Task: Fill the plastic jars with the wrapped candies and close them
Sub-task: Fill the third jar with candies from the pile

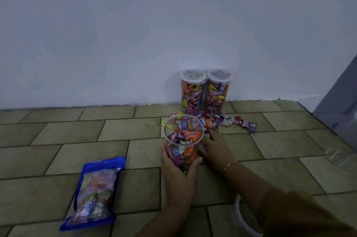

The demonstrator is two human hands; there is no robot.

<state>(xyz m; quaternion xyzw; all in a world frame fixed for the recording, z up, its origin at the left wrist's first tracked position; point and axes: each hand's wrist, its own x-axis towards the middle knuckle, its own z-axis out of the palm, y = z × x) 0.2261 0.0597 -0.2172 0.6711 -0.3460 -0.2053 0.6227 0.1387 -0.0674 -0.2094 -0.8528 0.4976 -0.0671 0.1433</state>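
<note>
While gripped upright, open jar (183, 140) faces up.

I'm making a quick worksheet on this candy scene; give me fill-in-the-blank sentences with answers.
1. The number of closed jars standing against the wall is ____.
2. The open jar is held by the ____ hand.
3. The right hand rests on loose candies lying on the ____.
4. The candy bag has a ____ border.

Answers: two; left; floor; blue
</note>
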